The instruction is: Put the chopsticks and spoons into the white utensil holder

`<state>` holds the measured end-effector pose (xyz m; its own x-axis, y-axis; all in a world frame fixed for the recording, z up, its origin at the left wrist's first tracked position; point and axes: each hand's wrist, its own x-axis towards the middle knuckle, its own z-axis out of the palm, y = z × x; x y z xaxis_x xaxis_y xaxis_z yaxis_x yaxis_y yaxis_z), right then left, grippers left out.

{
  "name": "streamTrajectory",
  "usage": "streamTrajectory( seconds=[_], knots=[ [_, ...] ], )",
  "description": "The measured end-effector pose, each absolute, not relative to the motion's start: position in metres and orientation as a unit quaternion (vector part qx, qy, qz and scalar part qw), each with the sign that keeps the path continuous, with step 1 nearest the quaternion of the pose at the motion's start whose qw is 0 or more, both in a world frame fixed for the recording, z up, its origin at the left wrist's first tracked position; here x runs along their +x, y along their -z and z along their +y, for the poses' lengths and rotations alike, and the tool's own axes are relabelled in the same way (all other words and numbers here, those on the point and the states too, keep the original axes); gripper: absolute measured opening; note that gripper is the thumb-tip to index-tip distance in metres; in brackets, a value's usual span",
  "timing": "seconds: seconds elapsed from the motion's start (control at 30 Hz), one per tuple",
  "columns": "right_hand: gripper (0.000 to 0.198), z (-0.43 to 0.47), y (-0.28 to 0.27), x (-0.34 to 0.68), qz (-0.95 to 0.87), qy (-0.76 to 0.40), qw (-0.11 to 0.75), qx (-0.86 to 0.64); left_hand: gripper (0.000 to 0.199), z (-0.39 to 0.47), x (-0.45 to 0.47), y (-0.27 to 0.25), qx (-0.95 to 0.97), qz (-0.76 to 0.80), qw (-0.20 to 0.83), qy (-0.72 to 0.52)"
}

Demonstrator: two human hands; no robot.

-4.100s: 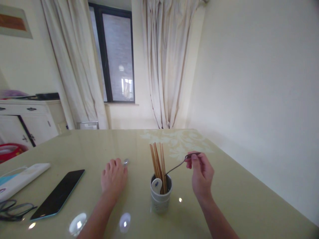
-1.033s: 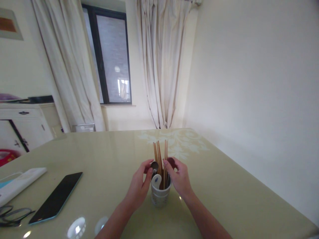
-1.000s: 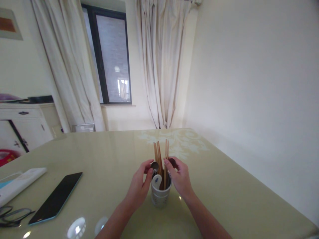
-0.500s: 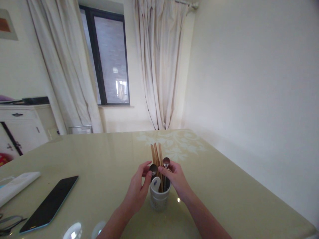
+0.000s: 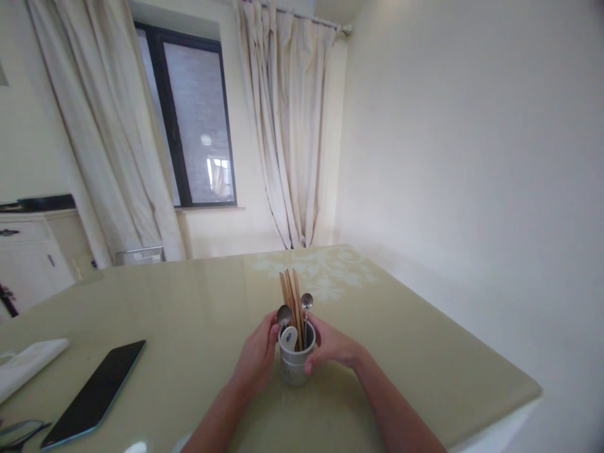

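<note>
A pale cup [image 5: 294, 370] stands upright on the table in front of me. Several wooden chopsticks [image 5: 289, 294] rise from it, between a metal spoon [image 5: 284, 315] on the left and a second metal spoon [image 5: 306, 301] on the right. The handle of a white ceramic spoon [image 5: 289, 338] with a blue mark leans at the near rim. My left hand [image 5: 257, 353] is curled against the cup's left side, its far fingers hidden. On the other side, my right hand [image 5: 334, 345] wraps the cup, thumb low on its front.
A dark tablet [image 5: 97, 391] lies left on the glossy table [image 5: 202, 314]. Beside it are a white slab-like object [image 5: 31, 362] and eyeglasses [image 5: 21, 433], cut by the frame. A wall [image 5: 448, 189] runs along the right; a white cabinet [image 5: 35, 251] stands back left.
Both hands have gone from the spoons and chopsticks down to the cup's sides. The right thumb has dropped to the cup's front. The view has shifted slightly right.
</note>
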<state>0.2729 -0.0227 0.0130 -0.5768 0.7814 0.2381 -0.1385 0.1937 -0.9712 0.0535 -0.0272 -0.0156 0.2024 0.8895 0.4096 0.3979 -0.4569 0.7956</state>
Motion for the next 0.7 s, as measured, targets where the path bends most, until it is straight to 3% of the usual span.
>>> streamTrajectory(
  seconds=[0.1,0.4,0.7],
  knots=[
    [0.089,-0.021,-0.001,0.267,-0.666,-0.59,0.383,-0.248,0.047,-0.022,0.051,0.025,0.728,0.467,0.256,-0.431],
    [0.069,0.017,0.031,0.295,-0.61,-0.448,0.535,-0.375,0.048,-0.006,0.041,0.045,0.693,0.517,0.21,-0.457],
    [0.064,0.059,0.047,0.343,-0.5,-0.293,0.654,-0.486,0.053,0.005,0.033,0.061,0.703,0.526,0.212,-0.43]
  ],
)
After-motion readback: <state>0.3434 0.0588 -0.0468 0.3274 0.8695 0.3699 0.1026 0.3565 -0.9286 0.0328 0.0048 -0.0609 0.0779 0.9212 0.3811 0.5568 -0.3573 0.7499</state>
